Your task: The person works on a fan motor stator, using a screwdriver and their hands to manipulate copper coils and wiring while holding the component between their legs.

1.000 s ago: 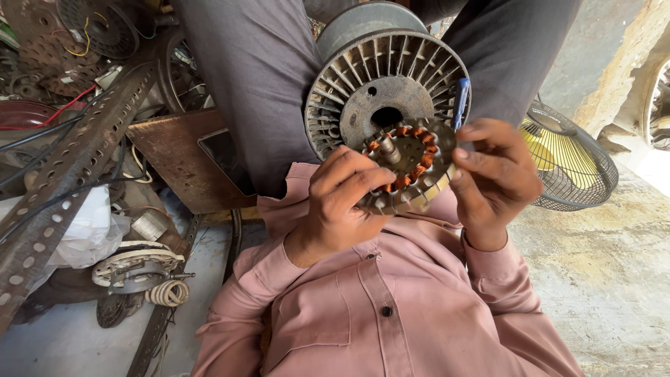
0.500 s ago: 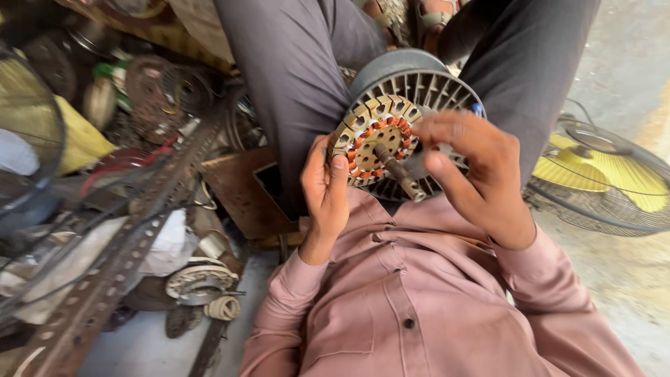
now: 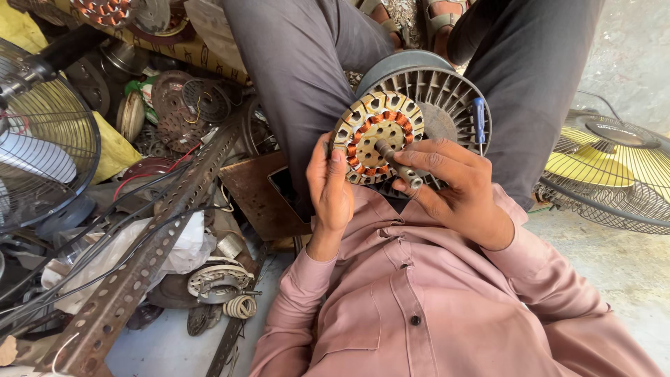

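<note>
While both hands pinch it, round stator point(image 3: 377, 137) shows copper windings, steel shaft.

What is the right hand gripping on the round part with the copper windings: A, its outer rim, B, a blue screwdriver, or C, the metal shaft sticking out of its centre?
C: the right hand has its fingers closed around the metal shaft projecting from the centre of the stator; the blue screwdriver lies apart.

Stator point(image 3: 377, 136): cream plates, copper-orange windings. Ribbed housing point(image 3: 447, 91): grey. Screwdriver handle point(image 3: 479, 115): blue. Shirt point(image 3: 433, 307): pink. Fan guard point(image 3: 614, 174): yellow blades, dark wire.
</note>
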